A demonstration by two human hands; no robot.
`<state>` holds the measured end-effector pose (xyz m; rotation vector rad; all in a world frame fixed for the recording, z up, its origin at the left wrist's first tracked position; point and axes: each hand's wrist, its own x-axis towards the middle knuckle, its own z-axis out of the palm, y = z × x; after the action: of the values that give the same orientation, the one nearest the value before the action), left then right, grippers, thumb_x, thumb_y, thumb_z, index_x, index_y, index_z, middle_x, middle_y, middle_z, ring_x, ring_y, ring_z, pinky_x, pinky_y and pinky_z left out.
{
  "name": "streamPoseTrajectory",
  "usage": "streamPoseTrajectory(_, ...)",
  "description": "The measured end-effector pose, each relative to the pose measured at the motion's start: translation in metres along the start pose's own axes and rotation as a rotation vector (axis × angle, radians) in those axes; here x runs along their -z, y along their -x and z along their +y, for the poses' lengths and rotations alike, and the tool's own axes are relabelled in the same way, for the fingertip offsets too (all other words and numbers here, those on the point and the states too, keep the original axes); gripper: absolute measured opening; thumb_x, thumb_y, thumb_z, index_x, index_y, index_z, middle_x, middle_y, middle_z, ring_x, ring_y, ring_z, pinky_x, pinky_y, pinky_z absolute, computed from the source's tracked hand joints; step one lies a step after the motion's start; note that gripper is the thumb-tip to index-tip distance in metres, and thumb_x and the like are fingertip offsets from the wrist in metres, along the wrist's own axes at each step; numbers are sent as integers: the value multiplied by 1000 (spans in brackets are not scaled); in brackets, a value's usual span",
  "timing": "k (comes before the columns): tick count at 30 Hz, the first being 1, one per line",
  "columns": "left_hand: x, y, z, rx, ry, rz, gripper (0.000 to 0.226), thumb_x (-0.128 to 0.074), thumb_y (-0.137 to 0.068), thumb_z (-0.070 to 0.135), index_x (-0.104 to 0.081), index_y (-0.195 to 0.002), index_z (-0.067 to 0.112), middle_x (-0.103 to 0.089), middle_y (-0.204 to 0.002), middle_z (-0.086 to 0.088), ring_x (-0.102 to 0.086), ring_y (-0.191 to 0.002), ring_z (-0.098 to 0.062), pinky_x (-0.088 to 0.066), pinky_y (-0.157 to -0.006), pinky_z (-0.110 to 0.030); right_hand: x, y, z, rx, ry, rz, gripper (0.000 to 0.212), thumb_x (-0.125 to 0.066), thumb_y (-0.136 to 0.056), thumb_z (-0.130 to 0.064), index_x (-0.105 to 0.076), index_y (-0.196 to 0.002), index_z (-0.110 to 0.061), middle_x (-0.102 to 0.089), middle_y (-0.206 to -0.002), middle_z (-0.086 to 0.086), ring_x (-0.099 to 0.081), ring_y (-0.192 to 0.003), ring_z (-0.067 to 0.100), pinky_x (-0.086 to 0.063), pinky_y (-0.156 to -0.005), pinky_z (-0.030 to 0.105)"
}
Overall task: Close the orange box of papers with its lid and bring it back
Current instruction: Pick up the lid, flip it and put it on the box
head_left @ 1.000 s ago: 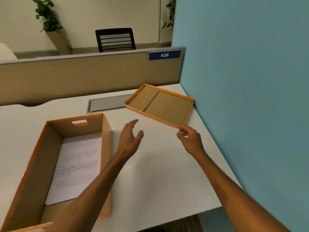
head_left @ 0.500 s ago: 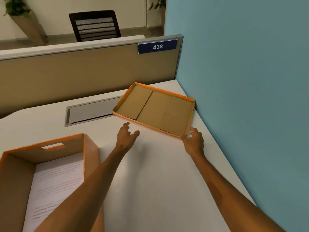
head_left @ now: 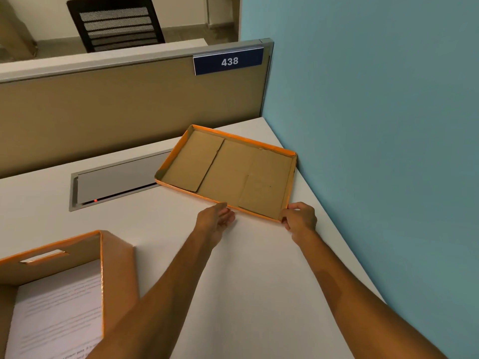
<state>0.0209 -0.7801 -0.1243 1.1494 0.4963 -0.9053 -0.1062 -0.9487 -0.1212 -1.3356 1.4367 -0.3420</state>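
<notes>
The orange lid (head_left: pixel 228 172) lies upside down at the desk's far right corner, its brown cardboard inside facing up. My right hand (head_left: pixel 299 216) grips its near right corner, fingers curled over the rim. At the middle of the lid's near edge is my left hand (head_left: pixel 216 217), fingers apart and touching the rim. The orange box (head_left: pixel 114 257) stands open at the lower left, with white printed papers (head_left: pixel 59 314) lying inside it.
A white desk (head_left: pixel 246 281) carries everything. A grey cable hatch (head_left: pixel 116 180) sits in the desk behind the box. A tan partition (head_left: pixel 129 104) with a blue 438 sign (head_left: pixel 229 60) closes the back; a teal wall (head_left: pixel 375 125) closes the right side. A black chair (head_left: pixel 116 22) stands beyond.
Both hands moved forward to the lid: the right one closed on its near right corner, the left one reached its near edge. The view shifted toward the lid.
</notes>
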Motion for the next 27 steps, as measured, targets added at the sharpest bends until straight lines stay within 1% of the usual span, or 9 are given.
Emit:
streamPoseTrajectory(3,-5,0,-3,8,3,-70,9,-62,-93,2,-64,-98,-4,-67,-99,-22,-67,-95,-36,-58,-85,-41,4,5,-6,-4,-27,-36,23,-68,-73,6,-62,-76,-16,-70,-89,22,-58,-58,27,-40,-45,27)
streamPoseTrajectory(7,-7,7,-4,-29,78,-153,14,-56,-96,1,-62,-109,0,-73,-103,-18,-70,-100,-33,-62,-73,-45,9,17,-14,-18,-98,-109,23,-72,-72,1,-59,-88,-9,-70,-85,22,-59,-54,25,-43,-47,29)
streamPoseTrajectory(10,-8,13,0,-72,164,-164,33,-58,-97,3,-51,-129,1,-66,-124,-22,-66,-114,-36,-59,-84,-55,14,27,-19,2,-138,-202,25,-71,-74,0,-57,-93,-9,-69,-84,20,-61,-60,26,-50,-55,32)
streamPoseTrajectory(13,-11,23,10,-129,153,-155,43,-61,-95,5,-48,-136,3,-64,-129,-22,-66,-114,-38,-58,-87,-57,20,36,-25,86,-22,-242,22,-71,-80,-13,-58,-97,-13,-73,-94,15,-70,-73,25,-57,-66,38)
streamPoseTrajectory(15,-13,33,19,-171,117,-133,44,-63,-94,5,-49,-135,5,-66,-126,-22,-69,-110,-38,-59,-85,-54,27,41,-26,267,162,-178,24,-70,-83,-23,-59,-103,-15,-70,-104,8,-68,-88,23,-57,-74,40)
streamPoseTrajectory(17,-15,42,28,-207,92,-107,44,-66,-92,5,-51,-134,5,-68,-123,-21,-71,-105,-38,-60,-83,-53,33,49,-24,567,333,-115,31,-70,-84,-25,-59,-112,-18,-63,-115,4,-59,-102,20,-52,-83,37)
streamPoseTrajectory(21,-13,66,38,-272,25,-76,42,-69,-90,9,-55,-129,4,-69,-119,-22,-72,-101,-38,-62,-77,-48,44,66,-27,1131,530,-161,46,-72,-84,-34,-59,-123,-16,-59,-126,5,-51,-115,21,-44,-93,36)
streamPoseTrajectory(23,-9,81,42,-314,-20,-70,40,-70,-89,10,-57,-127,4,-70,-115,-22,-72,-100,-38,-63,-72,-45,49,74,-32,1238,598,-244,54,-70,-83,-46,-59,-127,-16,-58,-128,5,-51,-118,20,-44,-97,35)
streamPoseTrajectory(27,-7,111,50,-390,-79,-71,40,-70,-89,13,-58,-126,3,-70,-114,-21,-73,-97,-36,-63,-71,-44,48,97,-33,1279,661,-317,68,-66,-79,-63,-59,-129,-17,-60,-129,5,-53,-119,21,-47,-94,33)
